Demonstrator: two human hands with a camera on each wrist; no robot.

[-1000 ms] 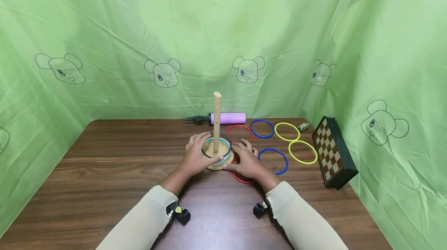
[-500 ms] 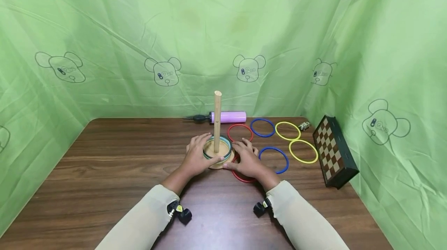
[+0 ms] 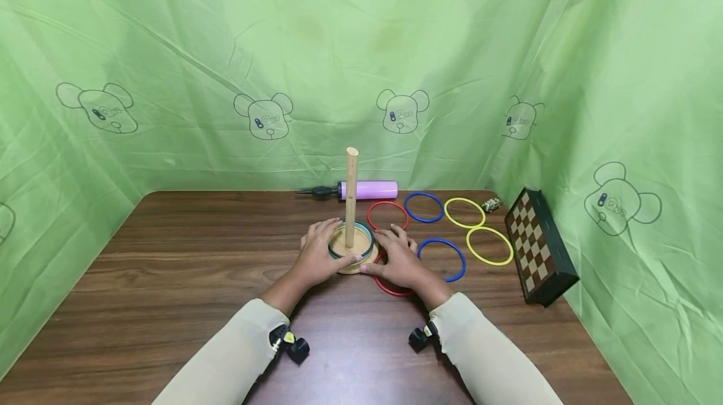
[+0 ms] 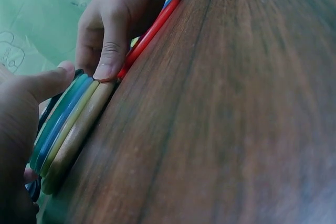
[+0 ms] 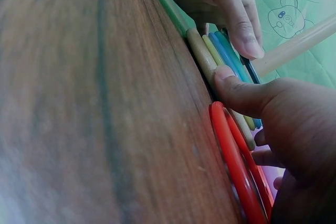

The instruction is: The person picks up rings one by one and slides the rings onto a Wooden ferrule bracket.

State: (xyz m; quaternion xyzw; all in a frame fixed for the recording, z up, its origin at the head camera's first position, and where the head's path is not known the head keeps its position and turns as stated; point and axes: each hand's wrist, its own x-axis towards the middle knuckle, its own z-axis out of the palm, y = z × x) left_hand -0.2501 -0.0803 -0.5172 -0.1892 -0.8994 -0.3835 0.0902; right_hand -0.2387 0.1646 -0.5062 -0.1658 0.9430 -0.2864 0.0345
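Observation:
A wooden post [image 3: 351, 198] stands upright on a round wooden base [image 5: 202, 51]. Stacked on the base around the post are a yellow ring [image 4: 63, 135], a blue ring [image 4: 59, 129] and a green ring [image 4: 51, 129], with a black ring [image 5: 251, 70] uppermost. My left hand [image 3: 317, 257] curls round the left side of the stack and holds the black ring, thumb at the front. On the right side my right hand [image 3: 400, 260] grips the base, its thumb pressed on the base's edge. The hands partly hide the rings.
Under and beside my right hand lies a red ring [image 3: 392, 291]. Another red ring [image 3: 388, 203], blue rings [image 3: 465, 267] and yellow rings [image 3: 490, 264] lie rightward. A pink pump [image 3: 369, 190] lies behind the post. A chessboard box [image 3: 542, 254] leans near the right curtain.
The black ring, earlier raised a little above the others, has come down onto the stack with my left hand. My right hand stays at the base.

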